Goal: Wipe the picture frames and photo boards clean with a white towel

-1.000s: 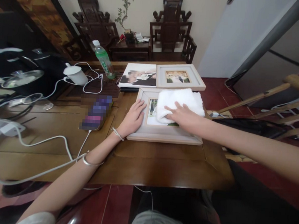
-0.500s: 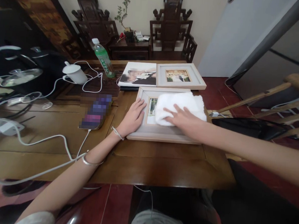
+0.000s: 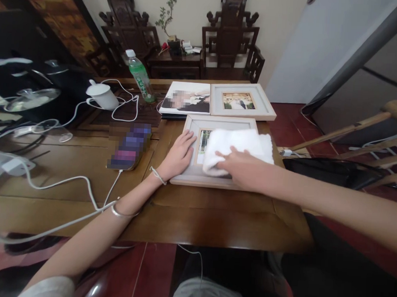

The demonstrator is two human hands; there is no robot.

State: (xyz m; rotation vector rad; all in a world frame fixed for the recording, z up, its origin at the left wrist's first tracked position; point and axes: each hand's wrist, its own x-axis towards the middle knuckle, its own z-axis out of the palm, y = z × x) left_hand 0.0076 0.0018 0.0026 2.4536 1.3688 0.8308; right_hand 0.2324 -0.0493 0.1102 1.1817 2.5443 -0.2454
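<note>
White cloth [image 3: 236, 139] on frame [image 3: 196, 177], likely wiping; right hand [image 3: 244, 167] atop, grip unclear; left hand [image 3: 178, 156] unclenched, on frame's left; next: light pressure.

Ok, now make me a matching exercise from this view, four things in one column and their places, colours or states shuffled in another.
Column one:
1. left hand
2. folded towel
3. mug
4. plastic bottle

Column two:
A. white, with a lid on
B. under the right hand
C. green, with a white cap
D. on the left side of the nearest picture frame

Pairs: 1-D, 2-B, 3-A, 4-C
</note>
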